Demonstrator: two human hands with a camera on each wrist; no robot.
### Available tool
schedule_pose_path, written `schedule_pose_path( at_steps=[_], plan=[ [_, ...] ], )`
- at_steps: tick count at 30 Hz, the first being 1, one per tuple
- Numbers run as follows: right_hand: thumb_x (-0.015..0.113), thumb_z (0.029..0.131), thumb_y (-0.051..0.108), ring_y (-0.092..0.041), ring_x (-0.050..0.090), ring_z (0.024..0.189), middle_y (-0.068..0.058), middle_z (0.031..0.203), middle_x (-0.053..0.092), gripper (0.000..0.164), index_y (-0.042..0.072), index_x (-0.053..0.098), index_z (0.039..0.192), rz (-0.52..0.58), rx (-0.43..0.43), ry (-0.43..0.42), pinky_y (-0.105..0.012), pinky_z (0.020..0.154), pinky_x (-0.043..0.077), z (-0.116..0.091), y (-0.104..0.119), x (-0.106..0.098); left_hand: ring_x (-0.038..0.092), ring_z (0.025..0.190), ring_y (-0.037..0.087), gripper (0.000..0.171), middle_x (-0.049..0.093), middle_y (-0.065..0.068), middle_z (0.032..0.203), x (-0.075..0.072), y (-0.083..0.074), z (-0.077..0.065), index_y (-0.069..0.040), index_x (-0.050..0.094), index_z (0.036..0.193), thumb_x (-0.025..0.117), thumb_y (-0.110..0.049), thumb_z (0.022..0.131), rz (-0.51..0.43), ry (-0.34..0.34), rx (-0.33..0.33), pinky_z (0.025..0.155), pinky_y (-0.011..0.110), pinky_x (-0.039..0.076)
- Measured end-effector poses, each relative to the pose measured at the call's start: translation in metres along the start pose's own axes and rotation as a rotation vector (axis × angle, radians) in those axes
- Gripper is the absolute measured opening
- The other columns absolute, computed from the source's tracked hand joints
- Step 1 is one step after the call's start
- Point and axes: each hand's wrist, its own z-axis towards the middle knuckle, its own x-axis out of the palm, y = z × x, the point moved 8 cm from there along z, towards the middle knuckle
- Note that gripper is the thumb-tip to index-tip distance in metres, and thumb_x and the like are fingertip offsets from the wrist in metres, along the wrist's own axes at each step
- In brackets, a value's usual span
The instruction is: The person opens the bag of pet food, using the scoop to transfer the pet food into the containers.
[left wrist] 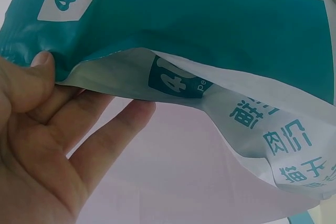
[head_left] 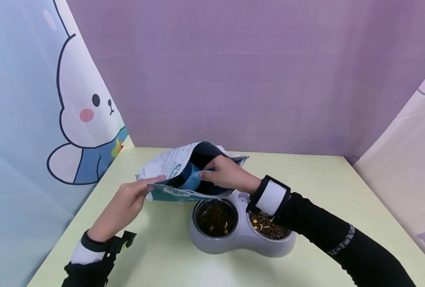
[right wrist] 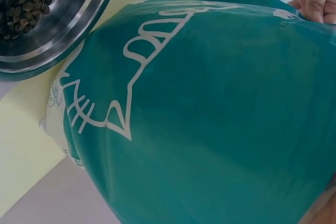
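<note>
Bag (head_left: 162,165) gapes | left hand (head_left: 126,201) pinches edge (left wrist: 173,102) | right hand (head_left: 228,173) grips scoop (head_left: 191,180) inside

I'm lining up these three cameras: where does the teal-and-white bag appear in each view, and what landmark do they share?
Head: the teal-and-white bag is just below and left of centre.
Left wrist: it spans the top and runs down the right side.
Right wrist: it fills most of the picture, centre to right.
Shared landmark: the left hand at the bag's edge.
</note>
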Motion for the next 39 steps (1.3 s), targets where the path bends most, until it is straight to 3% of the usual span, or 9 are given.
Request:
schedule_pose_path(
  at_steps=[12, 21, 27, 39],
  plan=[
    [0.056, 0.090, 0.023, -0.013, 0.037, 0.047, 0.003, 0.050, 0.035, 0.027, 0.017, 0.062, 0.065, 0.007, 0.016, -0.011, -0.025, 0.048, 0.032, -0.008, 0.002, -0.002, 0.050, 0.109, 0.022, 0.041, 0.054, 0.006, 0.122, 0.002, 0.000, 0.002, -0.015, 0.053, 0.123, 0.045, 0.007, 0.089, 0.004, -0.003, 0.000, 0.079, 0.037, 0.049],
    [0.055, 0.090, 0.022, -0.014, 0.041, 0.047, 0.002, 0.050, 0.040, 0.022, 0.018, 0.064, 0.070, 0.054, 0.000, 0.004, -0.025, 0.048, 0.034, -0.015, 0.005, 0.001, 0.050, 0.110, 0.022, 0.043, 0.056, 0.004, 0.120, 0.000, -0.002, -0.005, -0.014, 0.055, 0.121, 0.046, 0.010, 0.086, 0.017, -0.019, 0.002, 0.082, 0.039, 0.047],
    [0.054, 0.090, 0.023, -0.015, 0.043, 0.048, 0.001, 0.051, 0.041, 0.019, 0.019, 0.065, 0.075, 0.108, 0.019, 0.002, -0.026, 0.049, 0.036, -0.020, 0.003, -0.006, 0.050, 0.109, 0.022, 0.045, 0.055, 0.005, 0.121, -0.001, -0.002, -0.003, -0.015, 0.054, 0.122, 0.045, 0.011, 0.086, 0.014, -0.029, 0.008, 0.081, 0.040, 0.048],
    [0.055, 0.090, 0.023, -0.015, 0.035, 0.045, 0.000, 0.050, 0.035, 0.015, 0.017, 0.067, 0.082, 0.202, 0.095, 0.010, -0.026, 0.045, 0.029, -0.026, -0.009, -0.011, 0.051, 0.108, 0.021, 0.043, 0.056, 0.005, 0.120, 0.002, -0.005, -0.003, -0.016, 0.054, 0.121, 0.047, 0.009, 0.087, 0.002, -0.031, 0.030, 0.081, 0.037, 0.048]
  ],
)
